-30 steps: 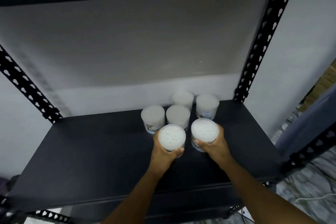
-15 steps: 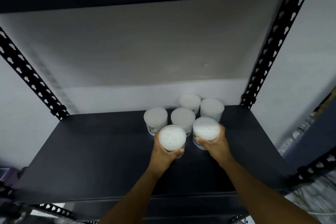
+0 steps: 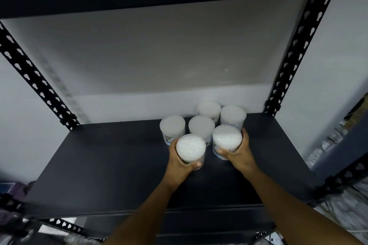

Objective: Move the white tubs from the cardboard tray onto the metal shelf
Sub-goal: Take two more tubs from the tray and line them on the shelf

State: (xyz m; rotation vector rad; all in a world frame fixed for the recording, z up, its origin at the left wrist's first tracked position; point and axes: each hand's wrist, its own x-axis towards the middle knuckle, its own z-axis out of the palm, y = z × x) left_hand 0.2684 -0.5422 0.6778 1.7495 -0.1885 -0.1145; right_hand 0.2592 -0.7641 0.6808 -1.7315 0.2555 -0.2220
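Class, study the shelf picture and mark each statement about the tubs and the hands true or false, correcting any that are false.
1. Six white tubs are in view on the metal shelf. True.
2. The left hand is open and holds nothing. False: it grips the front left tub.
3. The right hand grips the front right tub. True.
4. The four free tubs stand at the left end of the shelf. False: the back tubs are grouped right of the middle, toward the rear.
5. One tub lies on its side. False: all stand upright, lids up.
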